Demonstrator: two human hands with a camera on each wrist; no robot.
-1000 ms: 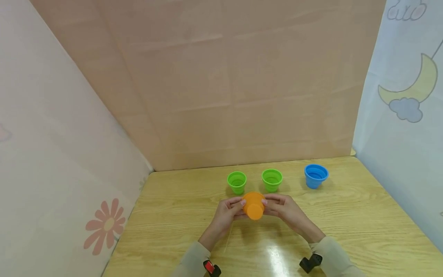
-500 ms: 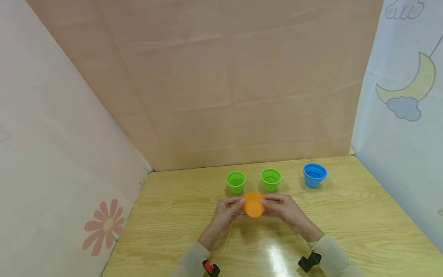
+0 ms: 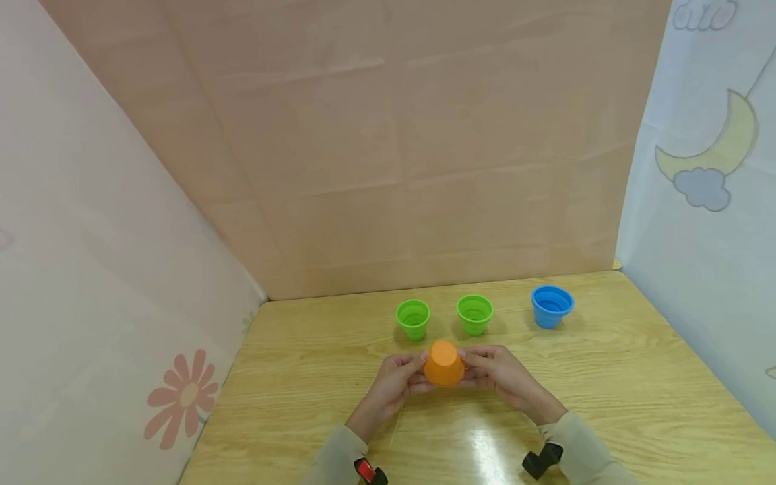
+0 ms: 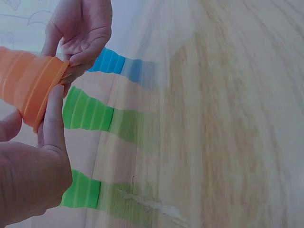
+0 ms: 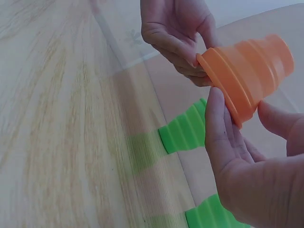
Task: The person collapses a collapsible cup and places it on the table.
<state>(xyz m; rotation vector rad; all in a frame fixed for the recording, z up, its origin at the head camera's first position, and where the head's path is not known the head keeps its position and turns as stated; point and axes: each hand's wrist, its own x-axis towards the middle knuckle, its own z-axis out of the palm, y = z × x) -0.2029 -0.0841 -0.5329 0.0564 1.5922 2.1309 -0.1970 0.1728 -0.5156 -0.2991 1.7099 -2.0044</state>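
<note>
An orange ribbed cup (image 3: 444, 364) is held upside down above the table, its wide rim downward and its closed base upward. My left hand (image 3: 391, 380) pinches its left side near the rim, thumb on the wall and fingers at the rim's edge. On the opposite side my right hand (image 3: 506, 377) grips it the same way. In the right wrist view the orange cup (image 5: 249, 73) is tilted, and its narrow end points up and away from the table. The inside of the cup is hidden.
Beyond the hands stand two green cups, the left one (image 3: 413, 319) and the right one (image 3: 475, 315), both upright. Farther right is an upright blue cup (image 3: 551, 307). A brown panel (image 3: 388, 168) closes off the wooden table (image 3: 291, 377) at the back, with patterned walls on both sides.
The orange cup has tipped in the hands: its base, which faced toward me and down, now faces upward. Both hands stay on it, slightly lower. The other cups stand where they were.
</note>
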